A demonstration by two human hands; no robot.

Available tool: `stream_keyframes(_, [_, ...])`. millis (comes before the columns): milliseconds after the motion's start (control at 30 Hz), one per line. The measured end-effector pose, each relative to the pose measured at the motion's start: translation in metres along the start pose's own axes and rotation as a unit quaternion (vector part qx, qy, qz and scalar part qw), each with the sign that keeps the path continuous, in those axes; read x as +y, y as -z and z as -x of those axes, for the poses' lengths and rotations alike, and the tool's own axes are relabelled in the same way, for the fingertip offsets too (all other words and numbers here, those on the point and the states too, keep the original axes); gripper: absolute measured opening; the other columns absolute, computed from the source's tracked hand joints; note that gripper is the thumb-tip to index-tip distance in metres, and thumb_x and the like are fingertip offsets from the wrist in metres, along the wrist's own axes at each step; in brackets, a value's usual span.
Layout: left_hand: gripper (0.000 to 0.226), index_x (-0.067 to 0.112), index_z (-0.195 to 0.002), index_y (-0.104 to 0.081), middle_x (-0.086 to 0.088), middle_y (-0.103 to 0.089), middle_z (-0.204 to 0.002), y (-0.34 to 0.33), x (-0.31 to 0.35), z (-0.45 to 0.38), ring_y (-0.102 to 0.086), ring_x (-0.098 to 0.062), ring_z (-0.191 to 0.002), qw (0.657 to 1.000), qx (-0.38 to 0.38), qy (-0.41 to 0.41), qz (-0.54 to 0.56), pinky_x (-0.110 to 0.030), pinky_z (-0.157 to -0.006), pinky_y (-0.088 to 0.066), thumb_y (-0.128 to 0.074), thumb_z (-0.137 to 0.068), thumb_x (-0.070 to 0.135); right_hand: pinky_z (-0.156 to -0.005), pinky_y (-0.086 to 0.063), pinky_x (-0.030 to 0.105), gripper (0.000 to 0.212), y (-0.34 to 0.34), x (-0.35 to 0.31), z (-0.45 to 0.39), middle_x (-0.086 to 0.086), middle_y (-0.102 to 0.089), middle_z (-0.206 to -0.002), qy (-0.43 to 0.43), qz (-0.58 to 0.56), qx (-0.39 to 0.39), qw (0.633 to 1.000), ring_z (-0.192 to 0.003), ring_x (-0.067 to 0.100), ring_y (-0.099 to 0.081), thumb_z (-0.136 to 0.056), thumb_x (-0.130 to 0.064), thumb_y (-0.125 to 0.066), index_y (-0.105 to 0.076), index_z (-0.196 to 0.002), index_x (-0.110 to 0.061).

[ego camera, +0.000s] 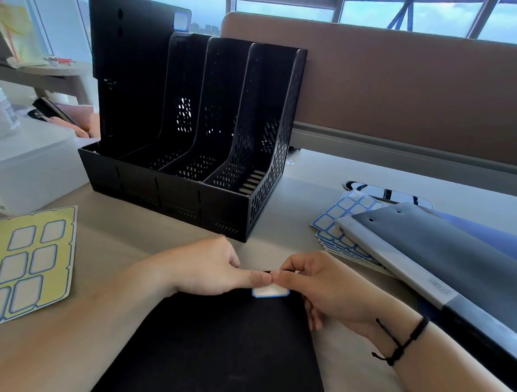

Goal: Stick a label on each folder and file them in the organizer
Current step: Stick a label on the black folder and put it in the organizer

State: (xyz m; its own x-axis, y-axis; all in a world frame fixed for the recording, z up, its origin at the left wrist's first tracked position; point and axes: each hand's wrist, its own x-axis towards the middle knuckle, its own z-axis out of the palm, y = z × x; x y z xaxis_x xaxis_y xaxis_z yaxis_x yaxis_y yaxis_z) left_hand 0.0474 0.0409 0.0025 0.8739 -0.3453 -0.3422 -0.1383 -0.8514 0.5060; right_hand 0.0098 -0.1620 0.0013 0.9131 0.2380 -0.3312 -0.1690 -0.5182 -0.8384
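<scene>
From the head view, a pale grey desk (311, 174) carries a black slotted organizer (191, 151) that backs onto a brown partition panel (404, 83), with windows and cloudy sky above. One labelled black folder (130, 59) already stands in the organizer's leftmost slot. In front of the organizer lies another black folder (215, 348); the left hand (212, 268) and right hand (315, 287) meet at its far edge, thumbs pressing a blue-edged label (269, 291) onto it. Left of the organizer sit a yellow backing sheet (26, 262) and a clear plastic box (30, 162). Right of it, label sheets (339, 220) lie under stacked grey folders (426, 262).
</scene>
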Motion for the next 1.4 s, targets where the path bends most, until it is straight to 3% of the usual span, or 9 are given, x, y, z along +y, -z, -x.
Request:
stream_keyframes(333, [0.07,0.015,-0.06,-0.048,0.001,-0.032,-0.053,-0.001,0.001,-0.001,-0.033,-0.014,-0.051,1.0,0.013,-0.019,-0.014,-0.031,-0.052,-0.025,-0.061,-0.069,0.083,-0.034,-0.04,0.021,0.027,0.002,0.004,-0.002,0.0,-0.059,-0.052,0.018,-0.015,0.0,1.0,-0.034,0.013,-0.05,-0.096,-0.032,-0.062,-0.067,-0.095,-0.005])
stream_keyframes(467, [0.068,0.016,-0.06,-0.051,0.001,-0.035,-0.053,0.001,0.002,0.001,-0.034,-0.013,-0.051,1.0,0.014,-0.019,-0.009,-0.029,-0.051,-0.027,-0.061,-0.07,0.082,-0.036,-0.043,0.02,0.027,0.01,0.007,-0.002,0.012,-0.06,-0.062,0.023,-0.075,-0.055,0.995,-0.038,0.012,-0.054,-0.09,-0.036,-0.068,-0.069,-0.097,-0.01])
stream_keyframes(533, [0.067,0.017,-0.06,-0.055,0.002,-0.038,-0.054,0.002,0.003,0.002,-0.037,-0.012,-0.052,1.0,0.006,-0.018,-0.009,-0.029,-0.053,-0.03,-0.062,-0.068,0.083,-0.037,-0.044,0.019,0.038,0.014,0.008,-0.002,0.016,-0.06,-0.067,0.022,-0.09,-0.073,0.993,-0.039,0.012,-0.056,-0.082,-0.038,-0.074,-0.068,-0.101,-0.007])
stream_keyframes(667, [0.064,0.02,-0.056,-0.056,0.006,-0.04,-0.052,0.002,0.004,0.003,-0.037,-0.01,-0.049,1.0,-0.007,-0.018,-0.006,-0.027,-0.051,-0.029,-0.067,-0.065,0.082,-0.036,-0.042,0.018,0.031,0.011,0.009,-0.002,0.002,-0.067,-0.061,0.034,-0.051,-0.069,0.996,-0.039,0.01,-0.055,-0.086,-0.031,-0.075,-0.066,-0.102,-0.006])
stream_keyframes(800, [0.062,0.021,-0.056,-0.059,0.009,-0.042,-0.049,0.002,0.003,0.003,-0.039,-0.008,-0.046,1.0,-0.012,-0.012,-0.009,-0.025,-0.05,-0.03,-0.068,-0.063,0.082,-0.036,-0.041,0.019,0.032,0.01,0.01,-0.001,0.001,-0.066,-0.061,0.04,-0.038,-0.062,0.997,-0.038,0.009,-0.054,-0.088,-0.028,-0.075,-0.064,-0.103,-0.003])
stream_keyframes(1000, [0.063,0.02,-0.058,-0.057,0.007,-0.04,-0.051,0.002,0.001,0.001,-0.038,-0.009,-0.048,1.0,-0.014,-0.019,-0.017,-0.026,-0.051,-0.03,-0.066,-0.064,0.083,-0.036,-0.042,0.018,0.026,0.01,0.008,-0.001,-0.002,-0.067,-0.059,0.041,-0.037,-0.068,0.996,-0.038,0.008,-0.054,-0.089,-0.029,-0.073,-0.065,-0.1,-0.007])
stream_keyframes(1200, [0.07,0.014,-0.061,-0.043,0.006,-0.027,-0.048,0.002,-0.003,-0.002,-0.026,-0.011,-0.045,0.999,-0.014,-0.041,0.014,-0.027,-0.048,-0.023,-0.052,-0.073,0.082,-0.032,-0.038,0.019,0.027,0.006,0.008,-0.009,0.001,-0.059,-0.05,0.022,-0.042,-0.04,0.998,-0.035,0.011,-0.053,-0.095,-0.031,-0.065,-0.064,-0.096,-0.004])
stream_keyframes(1400, [0.068,0.017,-0.056,-0.034,0.007,-0.023,-0.047,-0.002,-0.008,-0.006,-0.022,-0.011,-0.043,0.998,-0.015,-0.05,0.03,-0.026,-0.046,-0.018,-0.059,-0.078,0.076,-0.032,-0.038,0.02,0.027,0.004,0.012,-0.011,0.0,-0.06,-0.051,0.034,-0.03,-0.031,0.999,-0.036,0.013,-0.053,-0.096,-0.029,-0.064,-0.065,-0.097,-0.003])
